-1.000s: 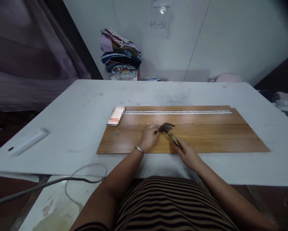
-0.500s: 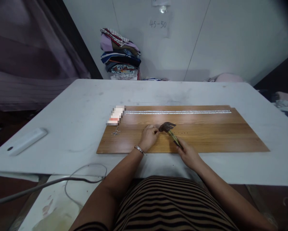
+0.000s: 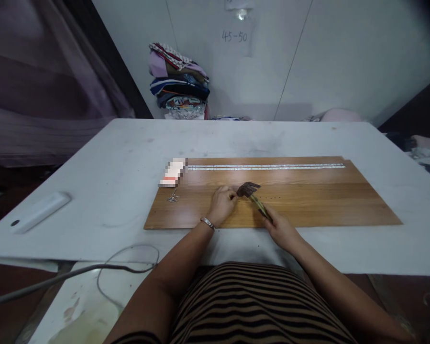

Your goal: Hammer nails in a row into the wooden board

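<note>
My right hand is wrapped round the handle of a claw hammer, whose dark head is right beside the fingertips of my left hand. Thumb and forefinger of that left hand are pinched together just above a brown wooden board; whatever they hold is too small and hidden to make out. A short row of small dark dots runs along the board, right of the hammer head. Several thin nails lie in a loose pile on the board's left part.
Two silvery measuring strips lie along the board's far edge. A blurred-out white and orange box sits at its left corner. On the white table lies a white oblong device. Folded clothes are stacked by the wall; a cable hangs at front left.
The hammer head has shifted very slightly left, staying close to my left fingertips. Both hands keep nearly the same place and grip.
</note>
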`<state>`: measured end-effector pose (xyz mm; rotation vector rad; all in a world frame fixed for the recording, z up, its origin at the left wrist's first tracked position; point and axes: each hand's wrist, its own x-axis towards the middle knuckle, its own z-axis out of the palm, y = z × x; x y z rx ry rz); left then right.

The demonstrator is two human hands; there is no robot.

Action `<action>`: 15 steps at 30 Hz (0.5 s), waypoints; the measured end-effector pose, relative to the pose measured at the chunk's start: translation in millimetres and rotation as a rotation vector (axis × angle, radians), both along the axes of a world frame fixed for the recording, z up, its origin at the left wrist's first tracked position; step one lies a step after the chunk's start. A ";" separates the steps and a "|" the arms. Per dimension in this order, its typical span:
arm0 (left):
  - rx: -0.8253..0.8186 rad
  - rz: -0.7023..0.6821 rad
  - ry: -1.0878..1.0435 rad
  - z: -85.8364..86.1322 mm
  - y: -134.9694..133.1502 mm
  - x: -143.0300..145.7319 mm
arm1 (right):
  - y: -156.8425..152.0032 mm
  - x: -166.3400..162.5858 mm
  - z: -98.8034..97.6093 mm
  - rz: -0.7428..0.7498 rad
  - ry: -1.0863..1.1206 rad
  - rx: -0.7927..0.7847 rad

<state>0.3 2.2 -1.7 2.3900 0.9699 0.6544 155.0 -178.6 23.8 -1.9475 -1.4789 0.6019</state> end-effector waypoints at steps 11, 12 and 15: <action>0.002 -0.002 -0.013 0.6 -0.2 0.2 | -0.8 0.8 0.5 0.003 -0.005 0.028; -0.004 0.000 -0.015 0.9 -0.3 0.1 | -0.8 0.7 0.5 0.003 -0.005 0.035; -0.005 0.000 -0.016 1.1 -0.3 -0.2 | -0.2 0.1 1.2 0.003 -0.014 0.023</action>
